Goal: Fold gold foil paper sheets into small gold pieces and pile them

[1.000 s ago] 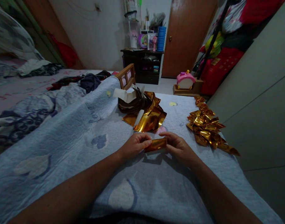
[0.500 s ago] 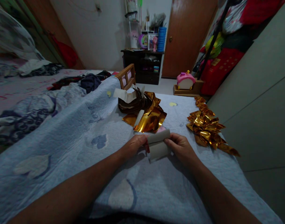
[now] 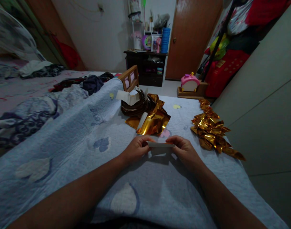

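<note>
Between my two hands is a sheet of foil paper, its pale back towards me and bent along its width. My left hand pinches its left end with thumb and fingers. At the right end, my right hand grips it the same way. Just beyond lies a heap of gold foil sheets, some curled with pale backs showing. Off to the right, several folded gold foil pieces lie in a row along the edge of the bed. Under the fingers, the sheet's far side is partly hidden.
A blue quilt with heart shapes covers the bed beneath my hands. Crumpled clothes lie to the left. A wooden rail stands at the bed's far end, and a pale cabinet side rises along the right.
The paper has gone from two visible flaps facing me to a narrow, flatter band held level. Both hands have shifted slightly and now grip its two ends. The foil piles have stayed put.
</note>
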Available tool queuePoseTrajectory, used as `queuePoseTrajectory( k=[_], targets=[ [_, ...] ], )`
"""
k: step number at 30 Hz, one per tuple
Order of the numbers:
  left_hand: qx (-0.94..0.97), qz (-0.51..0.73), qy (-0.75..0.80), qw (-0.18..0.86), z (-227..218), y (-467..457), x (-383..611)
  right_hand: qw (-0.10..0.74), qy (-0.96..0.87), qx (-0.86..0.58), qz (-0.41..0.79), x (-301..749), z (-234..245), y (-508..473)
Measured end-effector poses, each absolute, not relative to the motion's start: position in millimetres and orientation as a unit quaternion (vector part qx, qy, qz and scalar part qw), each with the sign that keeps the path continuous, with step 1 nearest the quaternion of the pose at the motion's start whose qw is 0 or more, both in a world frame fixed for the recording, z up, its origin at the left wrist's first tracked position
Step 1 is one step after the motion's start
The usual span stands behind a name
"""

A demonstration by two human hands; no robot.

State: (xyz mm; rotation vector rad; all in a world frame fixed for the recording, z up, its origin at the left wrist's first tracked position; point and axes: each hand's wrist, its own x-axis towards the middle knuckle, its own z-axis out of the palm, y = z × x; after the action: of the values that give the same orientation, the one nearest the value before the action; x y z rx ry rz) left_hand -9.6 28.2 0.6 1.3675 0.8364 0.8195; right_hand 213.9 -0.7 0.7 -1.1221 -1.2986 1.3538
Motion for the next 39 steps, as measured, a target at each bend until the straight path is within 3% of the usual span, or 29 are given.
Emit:
queuePoseTrajectory(
  k=[11, 18, 24, 32, 35, 39],
  targets=[
    [0.561, 0.370, 0.388, 0.631, -3, 28, -9, 0.454, -0.617, -0.440, 0.468, 218, 3, 0],
    [0.645, 0.413, 0.356, 0.535, -3, 29, -11, 0.472, -0.639, -0.461, 0.395, 219, 0, 0],
    [0.736, 0.380, 0.316, 0.462, -9, 30, -13, 0.500, -0.640, -0.424, 0.401, 218, -1, 1],
    [0.827, 0.276, 0.280, 0.401, -11, 30, -14, 0.455, -0.648, -0.433, 0.431, 215, 8, -7],
    [0.801, 0.292, 0.284, 0.440, -9, 29, -12, 0.456, -0.658, -0.441, 0.406, 215, 7, -9],
    [0.652, 0.309, 0.319, 0.615, -9, 24, -7, 0.461, -0.653, -0.457, 0.390, 210, 3, -10]
  ],
)
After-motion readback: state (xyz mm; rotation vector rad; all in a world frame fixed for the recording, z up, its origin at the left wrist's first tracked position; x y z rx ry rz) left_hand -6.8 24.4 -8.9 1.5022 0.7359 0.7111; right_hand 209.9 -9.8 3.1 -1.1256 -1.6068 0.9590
